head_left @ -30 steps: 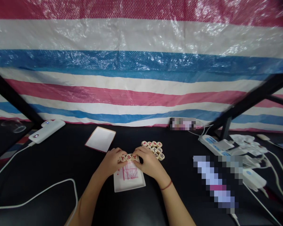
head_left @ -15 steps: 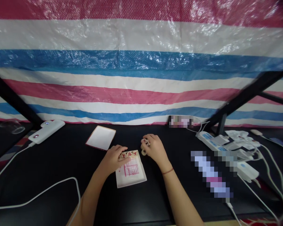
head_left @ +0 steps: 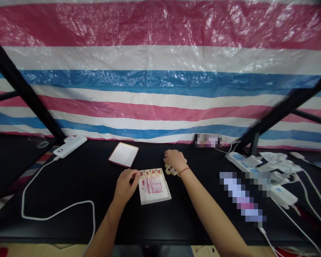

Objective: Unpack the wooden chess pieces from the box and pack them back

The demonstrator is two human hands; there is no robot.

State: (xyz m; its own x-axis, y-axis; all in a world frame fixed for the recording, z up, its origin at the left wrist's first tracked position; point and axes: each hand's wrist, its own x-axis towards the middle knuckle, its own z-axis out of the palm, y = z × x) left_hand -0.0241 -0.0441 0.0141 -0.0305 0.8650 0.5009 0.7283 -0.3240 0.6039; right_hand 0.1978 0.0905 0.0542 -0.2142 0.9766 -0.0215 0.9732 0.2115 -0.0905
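Observation:
A shallow white box (head_left: 156, 199) lies on the black table, with a pink-lined sheet inside. Along its far side stands a row of several round Chinese chess pieces (head_left: 150, 172) with red characters. My left hand (head_left: 125, 187) is closed at the box's far left corner, thumb and forefinger together on its edge by the first piece. Beyond the box's right corner, my right hand (head_left: 176, 160) bends over a loose pile of Chinese chess pieces (head_left: 169, 171) with dark characters. Its fingers curl down; their tips and whatever they grip are hidden.
A box lid (head_left: 124, 155) lies inside up behind my left hand. A white power bank (head_left: 71, 146) with a cable is at the left. At the right are a phone (head_left: 208, 140), a power strip (head_left: 242, 163) with chargers and a blurred-out device (head_left: 240, 196). A striped sheet (head_left: 155, 107) hangs behind.
The camera view has shifted. My left hand has drawn back from over the row to the box's left corner, uncovering the pieces. My right hand has turned and reaches farther over the loose pile.

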